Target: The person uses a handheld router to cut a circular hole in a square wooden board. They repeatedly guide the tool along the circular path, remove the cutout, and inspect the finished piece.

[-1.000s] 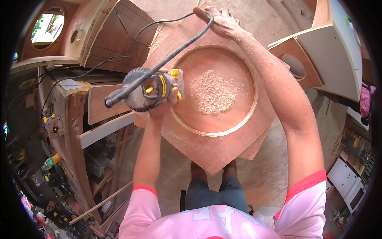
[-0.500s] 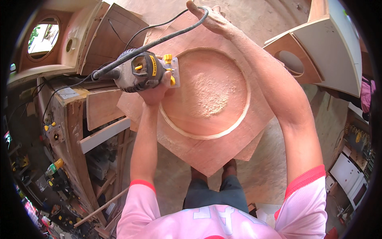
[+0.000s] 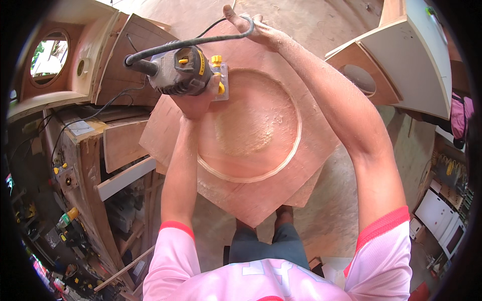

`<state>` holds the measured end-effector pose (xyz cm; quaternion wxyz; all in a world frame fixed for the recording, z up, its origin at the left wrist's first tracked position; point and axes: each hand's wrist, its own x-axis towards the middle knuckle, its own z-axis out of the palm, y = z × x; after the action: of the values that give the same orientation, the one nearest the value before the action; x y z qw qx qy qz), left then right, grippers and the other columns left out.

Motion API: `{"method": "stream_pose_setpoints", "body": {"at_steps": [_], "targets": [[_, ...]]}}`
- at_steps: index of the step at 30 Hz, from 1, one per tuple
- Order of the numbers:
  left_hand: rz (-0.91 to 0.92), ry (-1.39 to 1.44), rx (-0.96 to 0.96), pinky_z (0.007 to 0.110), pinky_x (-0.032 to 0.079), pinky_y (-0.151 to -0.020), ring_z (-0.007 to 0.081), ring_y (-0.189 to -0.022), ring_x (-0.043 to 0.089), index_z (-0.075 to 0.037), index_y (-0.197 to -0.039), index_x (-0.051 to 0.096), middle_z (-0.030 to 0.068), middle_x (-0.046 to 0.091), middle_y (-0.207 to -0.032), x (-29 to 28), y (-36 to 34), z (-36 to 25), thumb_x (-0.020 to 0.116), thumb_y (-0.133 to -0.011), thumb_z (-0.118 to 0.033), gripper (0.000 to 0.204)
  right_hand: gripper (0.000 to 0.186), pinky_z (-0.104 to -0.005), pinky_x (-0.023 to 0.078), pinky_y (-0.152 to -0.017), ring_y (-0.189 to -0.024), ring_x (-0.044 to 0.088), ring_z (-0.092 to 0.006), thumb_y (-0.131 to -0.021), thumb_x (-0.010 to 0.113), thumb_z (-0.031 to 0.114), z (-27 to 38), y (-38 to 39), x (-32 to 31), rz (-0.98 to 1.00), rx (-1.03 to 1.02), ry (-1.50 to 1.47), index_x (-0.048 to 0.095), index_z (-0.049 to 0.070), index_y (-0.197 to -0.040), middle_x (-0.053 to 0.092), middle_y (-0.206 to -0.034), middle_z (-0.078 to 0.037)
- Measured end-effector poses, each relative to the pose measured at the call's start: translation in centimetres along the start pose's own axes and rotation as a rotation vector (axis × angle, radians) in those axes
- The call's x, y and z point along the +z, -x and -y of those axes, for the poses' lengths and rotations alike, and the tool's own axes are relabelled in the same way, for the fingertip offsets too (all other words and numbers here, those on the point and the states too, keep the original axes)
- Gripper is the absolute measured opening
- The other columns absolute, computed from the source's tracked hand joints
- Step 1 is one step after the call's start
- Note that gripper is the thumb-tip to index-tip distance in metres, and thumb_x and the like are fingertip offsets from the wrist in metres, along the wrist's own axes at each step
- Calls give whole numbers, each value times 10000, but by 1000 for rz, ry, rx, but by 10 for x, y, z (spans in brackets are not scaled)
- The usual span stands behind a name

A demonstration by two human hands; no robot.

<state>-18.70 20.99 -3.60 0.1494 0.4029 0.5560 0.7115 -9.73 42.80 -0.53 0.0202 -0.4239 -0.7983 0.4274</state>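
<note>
In the head view, the left hand (image 3: 198, 104) grips a router (image 3: 182, 70) in the upper left, its clear base (image 3: 225, 75) over a wooden board (image 3: 266, 200) with 1 ring-shaped groove (image 3: 246, 179). Sawdust (image 3: 246, 140) lies inside the ring. At top centre, the right hand (image 3: 262, 35) touches the looped cord (image 3: 196, 42); whether its fingers close on it, I cannot tell.

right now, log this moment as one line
left hand: gripping router | right hand: at black cable's bend | plywood panel: circular groove visible | sawdust: inside groove ring
</note>
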Motion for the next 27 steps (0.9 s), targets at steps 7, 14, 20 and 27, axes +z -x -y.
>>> {"method": "stream_pose_setpoints", "body": {"at_steps": [7, 14, 20, 27], "targets": [[46, -72, 80, 359, 572, -941, 199, -1057, 662, -7, -1291, 537, 98, 638, -1201, 16, -9, 2, 898, -702, -82, 695, 1083, -618, 336, -1161, -1433, 380, -452, -866, 321, 889, -8, -5, -18, 27, -44, -41, 411, 45, -1538, 343, -1544, -337], [32, -19, 62, 355, 573, -933, 183, -1032, 671, -4, -1240, 583, 89, 669, -1144, 38, -11, -3, 893, -697, -73, 629, 1049, -599, 338, -1162, -1421, 393, -431, -876, 343, 855, -20, -7, -30, 68, -69, -80, 415, 44, -1536, 354, -1545, -318], [33, -13, 39, 348, 572, -903, 176, -995, 678, -13, -1214, 598, 77, 679, -1111, 51, -11, -4, 901, -678, -103, 622, 1019, -583, 340, -1163, -1411, 403, -413, -885, 362, 827, -27, -9, -33, 98, -86, -118, 418, 44, -1535, 363, -1545, -301], [46, -107, 132, 321, 572, -799, 151, -894, 695, -50, -1097, 657, 38, 710, -1007, 74, -13, -6, 907, -662, -183, 520, 985, -564, 342, -1164, -1399, 416, -391, -895, 385, 793, -31, -13, -35, 126, -98, -145, 422, 43, -1533, 374, -1545, -282]]}}
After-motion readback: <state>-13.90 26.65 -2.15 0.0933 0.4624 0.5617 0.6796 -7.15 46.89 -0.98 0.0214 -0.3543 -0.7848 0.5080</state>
